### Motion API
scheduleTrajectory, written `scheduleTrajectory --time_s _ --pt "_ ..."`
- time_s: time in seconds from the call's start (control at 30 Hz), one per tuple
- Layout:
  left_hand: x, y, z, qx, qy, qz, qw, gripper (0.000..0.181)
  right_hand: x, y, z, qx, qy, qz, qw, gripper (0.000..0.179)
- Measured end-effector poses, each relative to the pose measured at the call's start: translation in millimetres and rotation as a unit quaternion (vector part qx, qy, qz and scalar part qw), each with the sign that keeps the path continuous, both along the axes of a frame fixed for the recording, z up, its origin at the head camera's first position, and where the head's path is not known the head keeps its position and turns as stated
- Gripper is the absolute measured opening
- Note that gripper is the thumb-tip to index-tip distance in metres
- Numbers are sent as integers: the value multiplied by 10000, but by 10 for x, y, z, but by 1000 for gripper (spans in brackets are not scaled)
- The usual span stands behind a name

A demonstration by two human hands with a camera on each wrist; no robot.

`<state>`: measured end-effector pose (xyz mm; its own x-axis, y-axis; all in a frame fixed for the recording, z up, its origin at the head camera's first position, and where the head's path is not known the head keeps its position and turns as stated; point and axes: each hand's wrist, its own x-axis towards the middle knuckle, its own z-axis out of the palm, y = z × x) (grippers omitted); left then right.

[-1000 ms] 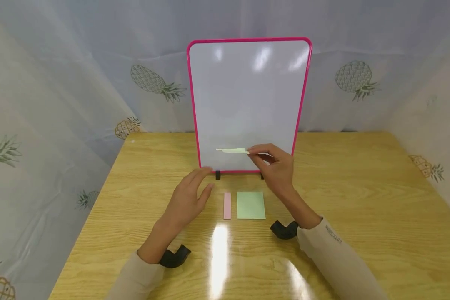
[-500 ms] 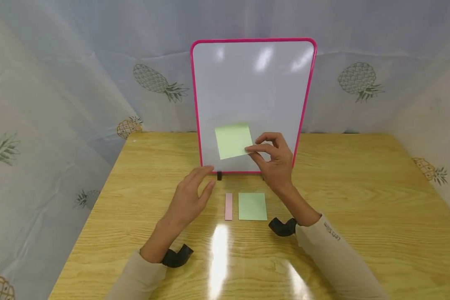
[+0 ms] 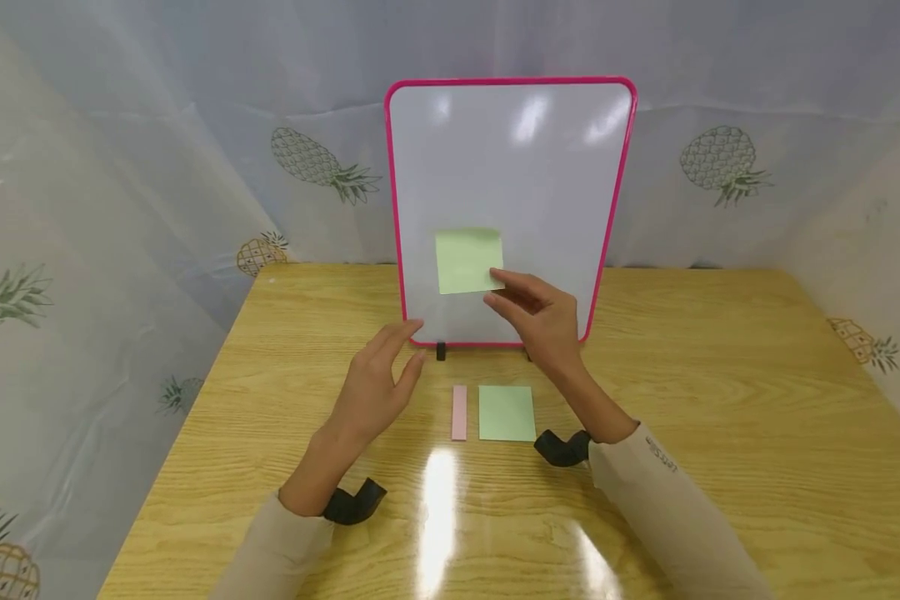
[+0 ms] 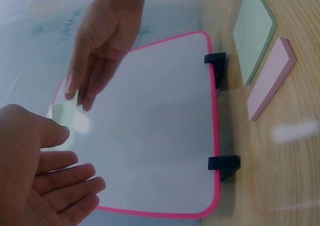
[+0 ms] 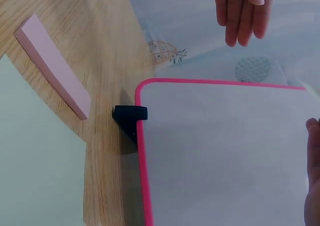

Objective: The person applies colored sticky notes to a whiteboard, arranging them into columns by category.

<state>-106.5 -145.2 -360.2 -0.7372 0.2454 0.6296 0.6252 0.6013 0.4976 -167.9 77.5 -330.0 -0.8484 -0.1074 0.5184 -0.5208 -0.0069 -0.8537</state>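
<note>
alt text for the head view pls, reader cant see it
A person's right hand has its fingertips at the lower right corner of a green sticky note, in front of a pink-framed whiteboard; the left hand hovers near the board's lower left corner. Nearer on the wooden table lie a narrow pink pad and a square green pad.

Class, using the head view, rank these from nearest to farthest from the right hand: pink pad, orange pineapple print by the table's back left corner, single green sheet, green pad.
1. Green sheet: the right hand touches its lower right corner.
2. Green pad: below the hand in view.
3. Pink pad: left of the green pad.
4. Pineapple print: far left.
</note>
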Motion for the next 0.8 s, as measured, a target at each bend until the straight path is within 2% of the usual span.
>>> scheduleTrajectory --time_s 0.07,0.17,0.23,0.33,0.43,0.53,0.8 --pt "-31 -13 33 13 85 27 10000 38 -73 1 -55 -9 -211 -16 9998 32" --pt "-85 -27 99 -17 228 94 9997 38 -184 -26 -123 -76 -476 -268 9985 29" --pt "-129 -35 154 -46 392 144 9991 38 -246 -69 -133 -344 -644 -351 9967 27" --pt "-221 -46 227 -86 821 188 9964 38 -304 -157 -98 -1063 -875 -186 9903 26" --pt "-328 -50 296 -184 1332 219 9907 40 -349 -253 -55 -1655 -970 -31 9814 25" --pt "-443 -42 370 -384 1712 235 9842 45 -389 -346 -9 -1992 -942 10 9754 24" --pt "-744 3 507 -1062 2355 298 9656 53 -502 -517 138 -2066 -791 -162 9751 23"
